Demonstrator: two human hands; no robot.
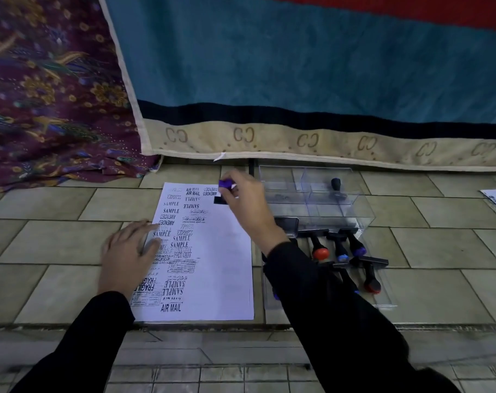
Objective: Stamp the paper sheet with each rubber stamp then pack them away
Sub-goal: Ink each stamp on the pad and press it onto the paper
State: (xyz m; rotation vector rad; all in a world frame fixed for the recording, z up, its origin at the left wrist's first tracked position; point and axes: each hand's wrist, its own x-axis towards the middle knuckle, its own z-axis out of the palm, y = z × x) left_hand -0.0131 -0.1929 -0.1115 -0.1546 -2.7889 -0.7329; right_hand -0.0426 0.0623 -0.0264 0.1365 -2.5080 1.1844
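We laid our left hand (130, 248) flat on the paper sheet (221, 265) (presumably to stop it sliding) while our right hand (242, 201), beyond it, gripped the purple-topped stamp (225, 184) face down at the sheet's far corner.

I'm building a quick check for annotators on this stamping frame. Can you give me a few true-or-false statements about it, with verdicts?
1. The right hand holds a purple-capped stamp at the paper sheet's far right corner. True.
2. The left hand is lifted clear of the sheet. False: it rests flat on the sheet's left edge.
3. The sheet is blank. False: it bears many prints, such as SAMPLE and AIR MAIL.
4. A lone stamp stands upright in the clear box. True.
5. The spare stamps lie left of the sheet. False: they lie to its right.
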